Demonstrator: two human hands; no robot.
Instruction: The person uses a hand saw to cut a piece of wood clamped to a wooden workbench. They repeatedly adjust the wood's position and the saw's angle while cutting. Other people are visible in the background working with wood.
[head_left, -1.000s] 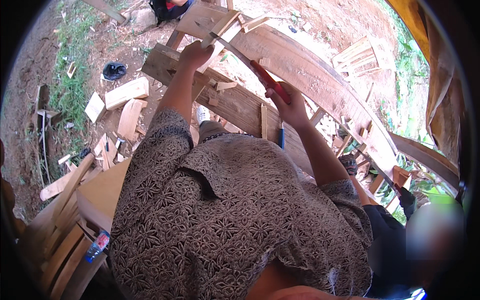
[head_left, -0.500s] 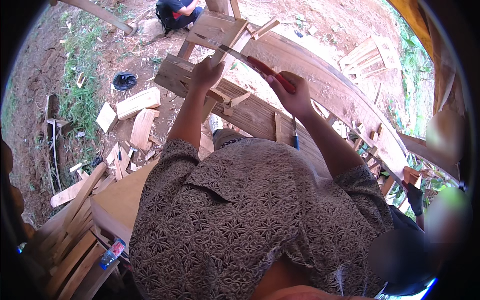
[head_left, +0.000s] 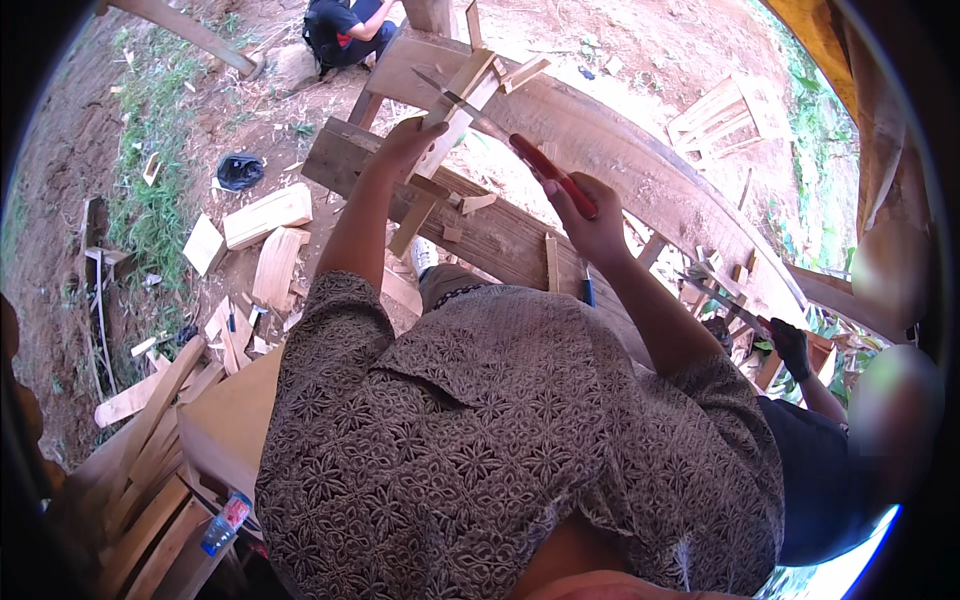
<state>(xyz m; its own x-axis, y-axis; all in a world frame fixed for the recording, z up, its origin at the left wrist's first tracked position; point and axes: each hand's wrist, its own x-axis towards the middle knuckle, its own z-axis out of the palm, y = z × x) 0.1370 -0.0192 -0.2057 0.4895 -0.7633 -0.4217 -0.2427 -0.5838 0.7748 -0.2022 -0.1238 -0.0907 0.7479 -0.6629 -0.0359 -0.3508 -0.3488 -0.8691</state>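
My right hand is closed round the red handle of a hand saw. Its narrow blade points up and to the left and lies across a pale wooden piece; the teeth are too small to make out. My left hand grips that piece from its left side, just below the blade. The piece slants over a pair of thick planks, with smaller wooden offcuts lying by its lower end. A blue-handled tool rests on the near plank, to the left of my right forearm.
A broad plank curves off to the right. Cut wood blocks and a black bag lie on the ground at left. A plastic bottle sits by stacked boards. A gloved co-worker's hand holds another tool at right; a person sits far off.
The saw has been drawn back toward the lower right, and more of its blade shows past the wooden piece. The co-worker's gloved hand at right has moved up and left.
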